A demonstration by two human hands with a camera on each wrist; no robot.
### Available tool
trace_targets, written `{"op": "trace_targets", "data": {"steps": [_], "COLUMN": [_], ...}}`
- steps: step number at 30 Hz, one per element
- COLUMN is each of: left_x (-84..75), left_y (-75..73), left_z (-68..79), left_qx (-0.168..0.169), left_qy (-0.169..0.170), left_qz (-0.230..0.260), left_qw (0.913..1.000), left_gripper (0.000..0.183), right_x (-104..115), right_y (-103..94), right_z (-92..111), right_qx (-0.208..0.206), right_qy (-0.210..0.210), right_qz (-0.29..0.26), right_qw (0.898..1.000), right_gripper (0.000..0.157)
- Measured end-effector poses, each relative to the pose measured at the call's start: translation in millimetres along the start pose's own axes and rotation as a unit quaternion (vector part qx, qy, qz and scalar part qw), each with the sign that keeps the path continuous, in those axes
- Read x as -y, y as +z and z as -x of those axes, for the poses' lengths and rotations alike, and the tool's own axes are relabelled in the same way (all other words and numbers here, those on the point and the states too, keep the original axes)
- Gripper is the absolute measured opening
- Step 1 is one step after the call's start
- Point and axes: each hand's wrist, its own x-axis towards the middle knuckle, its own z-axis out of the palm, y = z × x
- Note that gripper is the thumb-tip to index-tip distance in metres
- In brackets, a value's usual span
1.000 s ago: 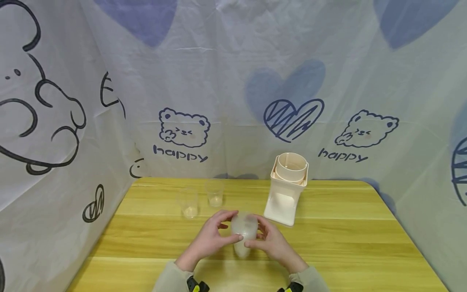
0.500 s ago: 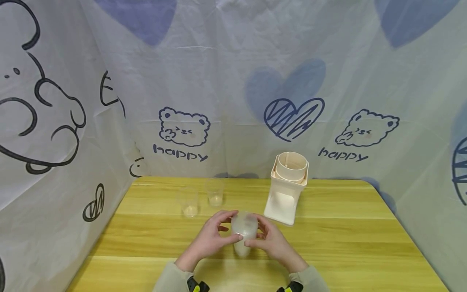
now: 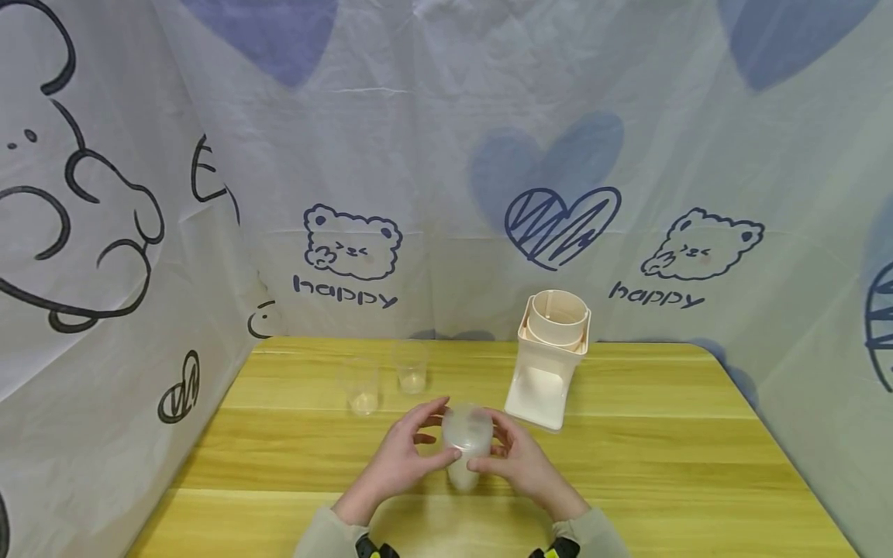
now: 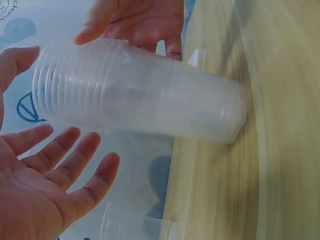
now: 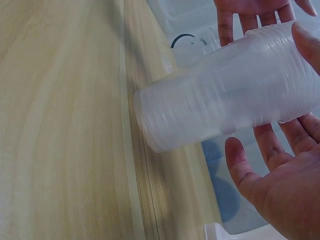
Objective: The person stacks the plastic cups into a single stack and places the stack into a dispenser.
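A stack of nested clear plastic cups [image 3: 466, 435] stands upright on the table between my two hands. In the left wrist view, its ribbed rims [image 4: 75, 82] are at the upper end and its base is close to the wood. My right hand [image 3: 522, 463] grips the stack near the rims, thumb on one side and fingers curved round the other, as the right wrist view shows with the cups [image 5: 225, 85]. My left hand [image 3: 403, 456] is spread beside the stack, its fingers [image 4: 95, 180] parted and a small gap showing between them and the cups.
Two separate clear cups, one nearer [image 3: 363, 403] and one farther [image 3: 412, 380], stand at the back left. A cream-coloured holder [image 3: 540, 387] with a round tube on top stands behind and right of my right hand. Printed cloth walls [image 3: 446, 155] enclose the table.
My left hand's fingers and thumb have eased slightly away from the stack, to the left. The cups and my right hand have stayed in place.
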Motion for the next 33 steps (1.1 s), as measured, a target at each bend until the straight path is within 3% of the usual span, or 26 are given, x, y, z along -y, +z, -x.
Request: {"op": "trace_targets", "data": {"steps": [7, 12, 18, 23, 28, 33], "left_x": [1.1, 2.9, 7.2, 17.7, 30.1, 42.9], "left_y": [-7.3, -19.6, -39.9, -55.7, -67.7, -77.4], "left_z": [3.8, 6.6, 6.9, 3.7, 1.7, -0.6], "left_qx": [-0.085, -0.148, -0.211, -0.259, -0.286, -0.289], "left_qy": [0.001, 0.021, 0.055, 0.062, 0.039, -0.033], "left_qz": [-0.005, -0.047, -0.132, -0.164, -0.173, -0.178], "left_qw": [0.9964, 0.9877, 0.9670, 0.9500, 0.9418, 0.9402], "left_gripper": [0.069, 0.065, 0.068, 0.077, 0.083, 0.084], "right_x": [2, 2, 2, 2, 2, 2], "right_y": [0.2, 0.4, 0.3, 0.0, -0.4, -0.5], "right_z": [1, 1, 0, 0, 0, 0], "right_qx": [-0.003, -0.003, -0.001, -0.001, 0.001, 0.001], "right_qy": [-0.008, -0.010, -0.008, -0.008, -0.007, -0.005], "right_qz": [0.006, 0.002, -0.005, -0.009, -0.008, -0.005], "right_qw": [1.000, 1.000, 1.000, 1.000, 1.000, 1.000], "right_gripper": [0.074, 0.073, 0.074, 0.074, 0.074, 0.075]}}
